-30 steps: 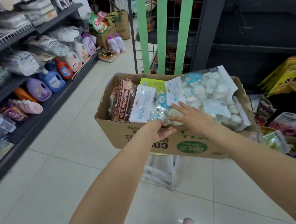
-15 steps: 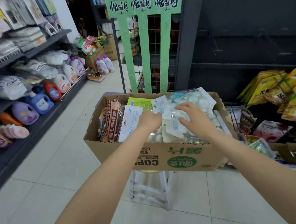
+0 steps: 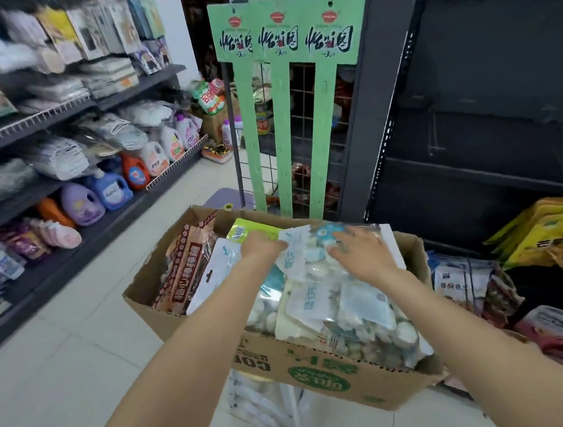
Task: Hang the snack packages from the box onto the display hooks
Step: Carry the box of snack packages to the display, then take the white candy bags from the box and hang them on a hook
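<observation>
Head view shows the left hand pinching a clear snack package's header, the right hand flat beside it, green display strips beyond both.

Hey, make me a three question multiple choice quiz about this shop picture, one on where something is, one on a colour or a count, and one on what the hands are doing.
1. Where do the detergent bottles stand?
A. On the low shelf at the left
B. Inside the cardboard box
C. On the floor beside the box

2. How many green hanging strips are behind the cardboard box?
A. One
B. Three
C. Five

3. What is the left hand doing?
A. Hanging free at the side
B. Gripping the top edge of a clear snack package
C. Holding a bottle

Answers:
1 A, the bottles line the left shelf.
2 B, three green headers hang side by side.
3 B, its fingers curl on the package's edge, while the right hand rests flat on it.
</observation>
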The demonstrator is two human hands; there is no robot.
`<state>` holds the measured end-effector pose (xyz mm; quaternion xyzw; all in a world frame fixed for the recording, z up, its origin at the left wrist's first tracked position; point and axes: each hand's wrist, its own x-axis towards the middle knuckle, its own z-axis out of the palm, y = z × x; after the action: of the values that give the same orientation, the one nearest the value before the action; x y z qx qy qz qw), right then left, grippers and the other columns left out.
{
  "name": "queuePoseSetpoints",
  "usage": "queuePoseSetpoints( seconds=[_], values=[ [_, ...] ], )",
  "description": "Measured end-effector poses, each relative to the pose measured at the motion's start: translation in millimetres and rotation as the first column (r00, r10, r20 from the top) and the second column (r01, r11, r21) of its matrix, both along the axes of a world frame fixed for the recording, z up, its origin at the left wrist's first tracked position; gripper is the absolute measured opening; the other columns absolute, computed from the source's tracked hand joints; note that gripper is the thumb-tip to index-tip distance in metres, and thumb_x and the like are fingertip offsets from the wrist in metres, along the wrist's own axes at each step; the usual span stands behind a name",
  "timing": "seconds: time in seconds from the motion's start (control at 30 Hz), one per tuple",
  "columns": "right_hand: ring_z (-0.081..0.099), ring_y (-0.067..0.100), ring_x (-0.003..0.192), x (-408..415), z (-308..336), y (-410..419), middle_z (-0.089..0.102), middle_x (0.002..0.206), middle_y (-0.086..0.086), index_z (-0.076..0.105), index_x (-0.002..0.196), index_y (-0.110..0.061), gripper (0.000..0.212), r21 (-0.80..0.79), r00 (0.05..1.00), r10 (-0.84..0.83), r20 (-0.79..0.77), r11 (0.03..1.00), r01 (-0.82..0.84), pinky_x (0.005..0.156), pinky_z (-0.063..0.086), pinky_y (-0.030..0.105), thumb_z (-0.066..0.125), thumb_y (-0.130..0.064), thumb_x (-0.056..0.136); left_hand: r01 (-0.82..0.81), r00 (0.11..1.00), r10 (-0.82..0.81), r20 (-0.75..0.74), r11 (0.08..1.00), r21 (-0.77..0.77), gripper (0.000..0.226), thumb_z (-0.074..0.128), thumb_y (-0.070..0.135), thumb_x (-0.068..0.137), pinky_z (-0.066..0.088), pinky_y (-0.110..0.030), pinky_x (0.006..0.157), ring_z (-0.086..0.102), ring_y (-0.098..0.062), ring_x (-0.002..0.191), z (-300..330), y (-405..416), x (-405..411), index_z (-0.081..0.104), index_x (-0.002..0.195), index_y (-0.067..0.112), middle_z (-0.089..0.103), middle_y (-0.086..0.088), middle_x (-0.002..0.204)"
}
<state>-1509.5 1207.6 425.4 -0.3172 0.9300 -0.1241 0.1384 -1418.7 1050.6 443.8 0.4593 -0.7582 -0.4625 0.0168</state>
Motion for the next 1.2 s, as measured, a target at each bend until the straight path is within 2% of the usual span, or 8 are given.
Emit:
queuePoseSetpoints(
  seconds=[0.1, 0.3, 0.53, 0.63, 0.73, 0.83, 1.03, 1.2],
  values=[
    [0.019, 0.025, 0.142, -1, -1, 1, 0.018, 0.157, 0.002, 0.03, 0.147, -0.028, 0.053, 0.027, 0.998, 0.017, -0.057, 1.0, -0.016, 0.113, 0.019, 0.043, 0.032, -0.049, 0.098, -0.049, 0.998, 0.048, 0.041, 0.998, 0.031, 0.059, 0.071, 0.024, 0.083, 0.043, -0.039, 0.098, 0.049, -0.033, 0.122, -7, -2, -4, 0.045, 0.13, -0.002, 0.051, -0.018, 0.132],
    [0.026, 0.029, 0.133, -17, 18, 4, 0.025, 0.145, 0.007, 0.025, 0.146, -0.032, 0.062, -0.006, 1.0, -0.01, 0.017, 1.0, 0.01, 0.106, 0.032, 0.048, 0.041, -0.055, 0.091, 0.032, 0.989, -0.033, -0.147, 0.999, -0.011, 0.004, 0.053, 0.013, 0.095, 0.045, -0.035, 0.078, 0.055, -0.025, 0.089, 12, 1, -15, 0.054, 0.094, 0.009, 0.058, -0.011, 0.096],
    [0.007, 0.023, 0.144, -45, 71, 13, 0.003, 0.157, 0.0, 0.007, 0.15, -0.034, 0.094, -0.419, 0.978, 0.017, 0.206, 0.905, 0.073, 0.117, 0.018, 0.042, 0.07, -0.044, 0.081, 0.328, 0.857, -0.35, -0.378, 0.937, -0.123, 0.022, 0.046, 0.011, 0.096, 0.036, -0.032, 0.065, 0.048, -0.021, 0.073, 67, 23, -39, 0.043, 0.076, 0.021, 0.055, -0.01, 0.085],
    [0.022, 0.022, 0.141, -57, 92, 32, 0.021, 0.155, -0.003, 0.004, 0.151, -0.034, 0.112, -0.553, 0.975, -0.027, 0.221, 0.82, 0.149, 0.115, 0.025, 0.047, 0.074, -0.061, 0.067, 0.437, 0.767, -0.489, -0.416, 0.872, -0.22, 0.023, 0.051, 0.014, 0.094, 0.042, -0.035, 0.069, 0.057, -0.028, 0.077, 98, 35, -56, 0.046, 0.073, 0.024, 0.062, -0.011, 0.091],
    [0.051, 0.018, 0.121, -64, 112, 65, 0.048, 0.136, -0.001, 0.026, 0.147, -0.027, 0.083, -0.712, 0.931, -0.12, 0.345, 0.612, 0.343, 0.1, 0.046, 0.039, 0.073, -0.038, 0.08, 0.498, 0.683, -0.572, -0.455, 0.819, -0.283, 0.023, 0.055, 0.014, 0.092, 0.032, -0.026, 0.057, 0.044, -0.018, 0.064, 125, 52, -70, 0.049, 0.072, 0.022, 0.054, -0.006, 0.075],
    [0.06, 0.017, 0.089, -64, 123, 101, 0.064, 0.096, 0.001, 0.066, 0.096, -0.021, 0.007, -0.808, 0.935, -0.176, 0.307, 0.472, 0.354, 0.073, 0.05, 0.03, 0.064, -0.02, 0.089, 0.515, 0.61, -0.633, -0.477, 0.774, -0.369, 0.023, 0.059, 0.012, 0.09, 0.041, -0.02, 0.064, 0.053, -0.014, 0.084, 139, 80, -88, 0.054, 0.07, 0.022, 0.06, 0.001, 0.088],
    [0.052, 0.012, 0.067, -70, 131, 174, 0.056, 0.071, 0.0, 0.055, 0.067, -0.012, 0.023, -0.885, 0.875, -0.277, 0.397, 0.137, 0.445, 0.059, 0.044, 0.025, 0.065, -0.015, 0.088, 0.57, 0.487, -0.695, -0.53, 0.712, -0.411, 0.007, 0.065, 0.015, 0.086, 0.044, -0.019, 0.074, 0.058, -0.008, 0.087, 154, 154, -133, 0.068, 0.08, 0.016, 0.064, 0.01, 0.083],
    [0.052, 0.014, 0.066, -103, 113, 243, 0.055, 0.072, 0.005, 0.058, 0.078, 0.001, 0.022, -0.87, 0.832, -0.363, 0.419, 0.101, 0.482, 0.058, 0.044, 0.028, 0.065, -0.017, 0.087, 0.654, 0.435, -0.753, -0.495, 0.641, -0.402, 0.01, 0.065, 0.011, 0.086, 0.046, -0.014, 0.076, 0.059, -0.001, 0.08, 145, 222, -178, 0.074, 0.09, 0.008, 0.07, -0.001, 0.092]
  ],
)
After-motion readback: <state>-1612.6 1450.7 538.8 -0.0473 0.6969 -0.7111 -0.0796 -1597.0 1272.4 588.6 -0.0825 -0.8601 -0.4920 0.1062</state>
